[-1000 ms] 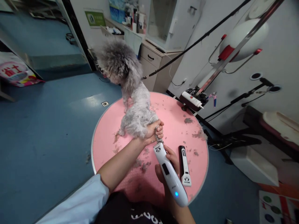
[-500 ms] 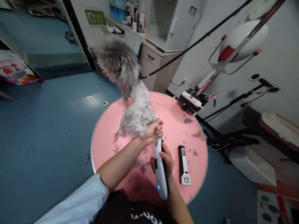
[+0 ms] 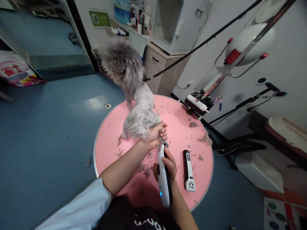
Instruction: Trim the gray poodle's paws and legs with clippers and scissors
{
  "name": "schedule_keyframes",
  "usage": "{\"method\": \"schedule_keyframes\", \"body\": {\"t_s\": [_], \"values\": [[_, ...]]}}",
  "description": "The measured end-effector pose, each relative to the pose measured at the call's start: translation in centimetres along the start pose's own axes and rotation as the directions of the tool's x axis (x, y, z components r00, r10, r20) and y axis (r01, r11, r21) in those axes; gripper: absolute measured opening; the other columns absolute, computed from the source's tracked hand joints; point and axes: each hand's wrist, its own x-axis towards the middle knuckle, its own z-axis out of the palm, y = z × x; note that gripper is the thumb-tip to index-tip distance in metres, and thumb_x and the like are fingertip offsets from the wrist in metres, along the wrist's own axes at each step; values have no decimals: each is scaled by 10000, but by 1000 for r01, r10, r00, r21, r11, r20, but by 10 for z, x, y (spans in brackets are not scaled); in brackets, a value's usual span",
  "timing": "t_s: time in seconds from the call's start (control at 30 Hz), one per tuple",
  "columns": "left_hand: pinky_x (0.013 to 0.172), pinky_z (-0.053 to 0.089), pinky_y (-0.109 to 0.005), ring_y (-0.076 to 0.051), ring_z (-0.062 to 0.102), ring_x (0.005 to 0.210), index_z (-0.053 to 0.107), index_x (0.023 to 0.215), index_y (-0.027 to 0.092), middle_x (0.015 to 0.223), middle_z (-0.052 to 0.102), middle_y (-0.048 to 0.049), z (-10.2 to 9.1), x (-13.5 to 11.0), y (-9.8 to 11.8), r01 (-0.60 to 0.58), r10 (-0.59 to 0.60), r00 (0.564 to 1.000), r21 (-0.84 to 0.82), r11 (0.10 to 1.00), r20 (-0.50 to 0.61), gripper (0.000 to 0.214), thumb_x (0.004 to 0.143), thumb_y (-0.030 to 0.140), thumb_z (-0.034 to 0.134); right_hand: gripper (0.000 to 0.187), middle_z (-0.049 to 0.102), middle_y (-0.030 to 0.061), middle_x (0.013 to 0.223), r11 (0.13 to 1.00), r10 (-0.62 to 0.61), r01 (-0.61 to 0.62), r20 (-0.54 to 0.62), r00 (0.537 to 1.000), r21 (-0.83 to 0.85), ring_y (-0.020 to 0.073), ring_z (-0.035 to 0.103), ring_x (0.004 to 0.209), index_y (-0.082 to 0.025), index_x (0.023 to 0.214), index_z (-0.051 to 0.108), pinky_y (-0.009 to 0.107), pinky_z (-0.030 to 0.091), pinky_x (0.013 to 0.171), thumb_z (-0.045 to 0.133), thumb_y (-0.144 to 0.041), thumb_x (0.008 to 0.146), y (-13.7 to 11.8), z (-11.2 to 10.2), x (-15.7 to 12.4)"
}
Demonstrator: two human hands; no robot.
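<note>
A small grey curly dog [image 3: 136, 105] stands on a round pink grooming table [image 3: 177, 127], facing away, tied by a black leash [image 3: 192, 51] to an arm overhead. My left hand [image 3: 157, 135] is closed around the dog's hind leg or tail at its rear. My right hand [image 3: 168, 166] grips a white electric clipper [image 3: 163, 179] with a blue light lit, its blade end touching the fur just under my left fist.
A second black-and-white clipper [image 3: 188, 171] lies on the table to the right of my right hand. Clumps of cut fur [image 3: 203, 139] are scattered over the pink top. A tool holder [image 3: 199, 102] sits at the table's far edge. Cabinets [image 3: 158, 64] stand behind; blue floor surrounds.
My right hand has rolled the clipper from flat to on edge and drawn it slightly nearer my left fist. The dog and my left hand stay put.
</note>
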Motion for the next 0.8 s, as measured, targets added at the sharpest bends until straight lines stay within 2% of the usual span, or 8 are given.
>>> {"method": "schedule_keyframes", "body": {"t_s": [0.2, 0.33, 0.43, 0.53, 0.8], "values": [[370, 312, -156, -38, 312, 346, 510, 724, 137, 463, 353, 86, 0, 0, -1, -3, 3, 1000, -11, 1000, -12, 207, 882, 271, 521, 452, 521, 157, 1310, 997, -40, 41, 9, 999, -62, 258, 600, 1082, -184, 1143, 500, 385, 573, 774, 642, -142, 716, 3, 2, 0], [375, 334, -160, -43, 335, 351, 515, 724, 135, 463, 356, 85, -3, -1, 1, 18, -17, 1000, -37, 999, 26, 207, 884, 265, 517, 394, 549, 146, 1274, 1000, -11, 13, 107, 994, -19, 242, 624, 1038, -207, 1128, 500, 387, 579, 759, 625, -175, 755, 2, -4, -1], [372, 335, -160, -41, 339, 343, 514, 726, 130, 463, 356, 84, 0, -6, 4, 38, -36, 999, -85, 996, 33, 245, 922, 263, 447, 421, 560, 131, 1247, 999, -42, 42, 30, 999, 2, 237, 628, 1019, -211, 1138, 475, 384, 588, 734, 641, -212, 751, 0, -4, -10], [370, 328, -157, -34, 336, 338, 507, 718, 127, 468, 364, 81, 6, -12, 7, 34, -32, 999, -131, 991, 19, 269, 939, 244, 407, 466, 525, 109, 1292, 995, -67, 63, -47, 997, -79, 234, 601, 1059, -226, 1157, 474, 370, 590, 728, 670, -192, 736, -1, 0, -22], [367, 324, -152, -35, 333, 343, 499, 706, 132, 477, 365, 78, 15, -19, 7, 12, -22, 998, -167, 986, -55, 270, 929, 271, 439, 605, 451, 105, 1371, 995, -58, 55, -36, 998, -88, 249, 558, 1139, -232, 1253, 416, 393, 584, 781, 691, -145, 721, -1, 7, -31]]}}
